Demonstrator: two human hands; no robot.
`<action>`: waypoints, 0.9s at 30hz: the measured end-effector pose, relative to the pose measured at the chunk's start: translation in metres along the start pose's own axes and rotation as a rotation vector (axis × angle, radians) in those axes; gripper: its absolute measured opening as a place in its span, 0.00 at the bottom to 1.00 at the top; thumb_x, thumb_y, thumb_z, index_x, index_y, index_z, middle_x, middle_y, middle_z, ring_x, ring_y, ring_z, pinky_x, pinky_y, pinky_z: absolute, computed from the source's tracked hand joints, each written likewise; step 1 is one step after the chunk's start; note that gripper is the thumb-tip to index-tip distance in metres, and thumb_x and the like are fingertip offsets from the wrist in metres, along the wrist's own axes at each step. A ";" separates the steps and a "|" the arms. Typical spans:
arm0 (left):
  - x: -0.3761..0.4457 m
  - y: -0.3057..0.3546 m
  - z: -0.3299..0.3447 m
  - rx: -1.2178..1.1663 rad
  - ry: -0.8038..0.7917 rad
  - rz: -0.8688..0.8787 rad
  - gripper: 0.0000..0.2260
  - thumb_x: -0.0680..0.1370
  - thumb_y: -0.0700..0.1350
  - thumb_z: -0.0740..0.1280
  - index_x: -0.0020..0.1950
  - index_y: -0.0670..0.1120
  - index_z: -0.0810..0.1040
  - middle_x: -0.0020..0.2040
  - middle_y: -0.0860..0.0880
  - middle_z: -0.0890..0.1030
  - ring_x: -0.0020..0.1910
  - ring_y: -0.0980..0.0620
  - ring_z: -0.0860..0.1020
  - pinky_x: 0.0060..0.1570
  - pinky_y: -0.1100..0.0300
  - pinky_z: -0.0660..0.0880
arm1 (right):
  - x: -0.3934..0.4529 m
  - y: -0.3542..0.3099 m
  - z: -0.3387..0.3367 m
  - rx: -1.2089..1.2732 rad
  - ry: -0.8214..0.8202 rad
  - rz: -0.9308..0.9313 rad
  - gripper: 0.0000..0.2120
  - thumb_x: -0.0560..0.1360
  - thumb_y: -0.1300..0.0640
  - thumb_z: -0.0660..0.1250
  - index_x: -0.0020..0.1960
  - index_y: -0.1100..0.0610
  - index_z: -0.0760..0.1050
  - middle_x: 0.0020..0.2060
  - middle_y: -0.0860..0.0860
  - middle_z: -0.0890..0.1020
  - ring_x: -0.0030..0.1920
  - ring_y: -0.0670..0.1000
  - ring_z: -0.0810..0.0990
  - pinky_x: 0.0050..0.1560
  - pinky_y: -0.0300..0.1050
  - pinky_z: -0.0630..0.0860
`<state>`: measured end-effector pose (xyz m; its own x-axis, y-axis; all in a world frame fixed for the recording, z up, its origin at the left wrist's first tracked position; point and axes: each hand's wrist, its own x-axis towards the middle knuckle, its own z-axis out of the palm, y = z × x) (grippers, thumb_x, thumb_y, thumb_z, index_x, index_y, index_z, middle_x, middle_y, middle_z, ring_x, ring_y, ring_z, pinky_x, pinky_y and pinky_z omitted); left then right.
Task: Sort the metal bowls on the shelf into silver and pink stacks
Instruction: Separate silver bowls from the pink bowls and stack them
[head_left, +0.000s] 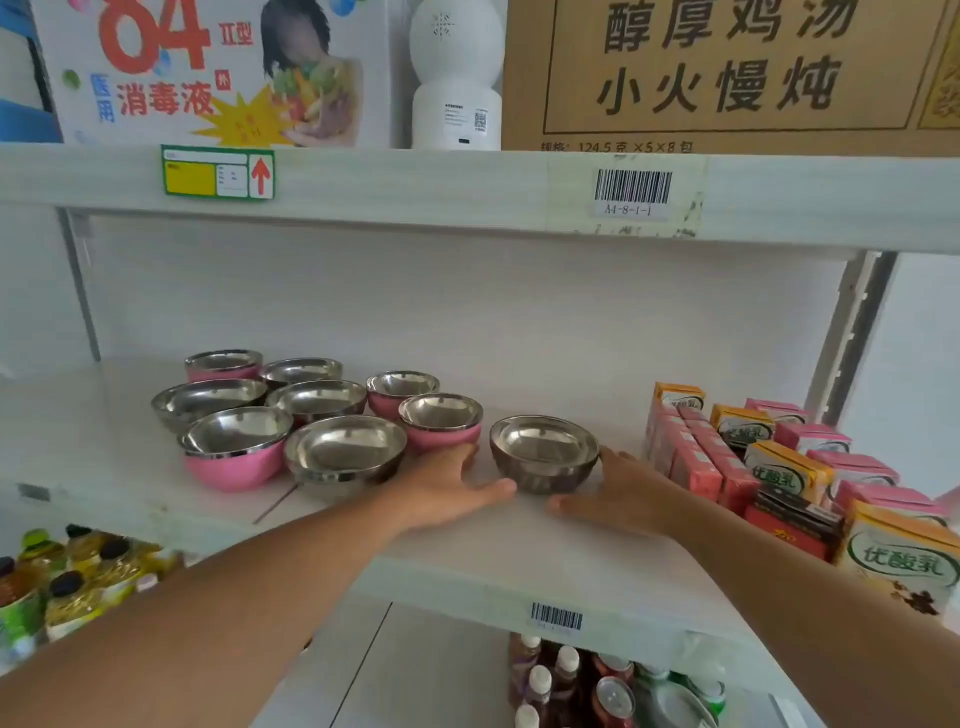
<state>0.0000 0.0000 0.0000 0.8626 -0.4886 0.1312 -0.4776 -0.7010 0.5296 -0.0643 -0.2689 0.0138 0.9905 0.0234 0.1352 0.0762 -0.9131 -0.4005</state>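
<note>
With both hands flat and open on the shelf (519, 561), the left hand (447, 488) and right hand (618, 491) flanking the lone silver bowl (543, 457) right of the cluster, cup its sides evenly, lift straight, and clear the near pink bowl (441, 423).

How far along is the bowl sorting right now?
Barely started: one silver bowl stands apart at the right, flanked by the left hand and right hand, neither with a grip on it. Left to do: the pink bowls and silver bowls remain mixed and unstacked.
</note>
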 end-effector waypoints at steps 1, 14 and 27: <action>0.005 0.001 0.002 -0.009 0.008 0.009 0.48 0.72 0.77 0.68 0.84 0.49 0.66 0.81 0.51 0.72 0.79 0.49 0.70 0.79 0.49 0.68 | 0.001 -0.003 -0.001 0.027 0.014 -0.026 0.33 0.70 0.32 0.78 0.70 0.32 0.67 0.55 0.30 0.74 0.63 0.43 0.76 0.60 0.35 0.66; 0.015 0.021 0.002 -0.159 0.067 0.086 0.29 0.78 0.66 0.73 0.73 0.53 0.74 0.69 0.57 0.81 0.72 0.58 0.76 0.75 0.50 0.72 | 0.011 0.011 -0.003 0.330 0.062 -0.107 0.24 0.64 0.29 0.81 0.56 0.24 0.75 0.52 0.28 0.82 0.56 0.27 0.77 0.52 0.27 0.71; -0.063 0.017 -0.075 -0.077 0.189 -0.018 0.19 0.77 0.70 0.71 0.65 0.67 0.75 0.60 0.67 0.81 0.60 0.70 0.77 0.61 0.62 0.73 | 0.030 -0.065 -0.023 0.284 -0.010 -0.357 0.33 0.68 0.27 0.77 0.69 0.37 0.76 0.64 0.39 0.82 0.65 0.43 0.79 0.68 0.45 0.75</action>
<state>-0.0501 0.0574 0.0636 0.8904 -0.3652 0.2717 -0.4537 -0.6634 0.5950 -0.0419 -0.2180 0.0653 0.8975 0.3218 0.3015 0.4400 -0.6997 -0.5629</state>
